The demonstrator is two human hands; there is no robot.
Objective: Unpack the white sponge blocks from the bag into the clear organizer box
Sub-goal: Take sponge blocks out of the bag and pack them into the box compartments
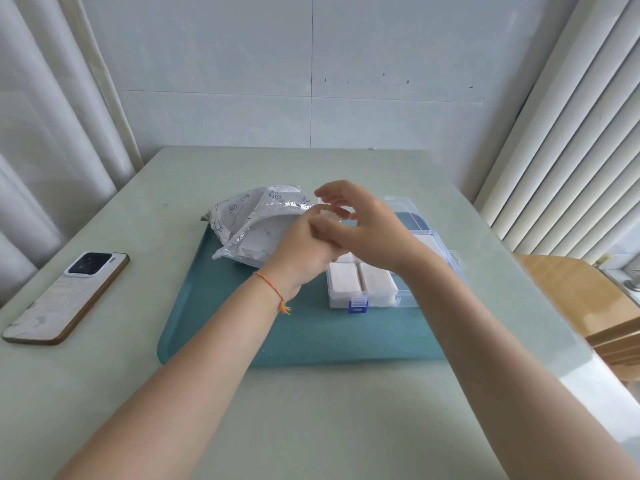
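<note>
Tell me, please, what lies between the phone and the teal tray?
Nothing: in the head view, the stretch of green table between the phone and the teal tray is bare.

We hold a small white sponge block between our left hand and right hand, above the clear organizer box, where two white blocks lie side by side. The crinkled bag sits just left on the teal tray. A phone rests on the worktop.
</note>
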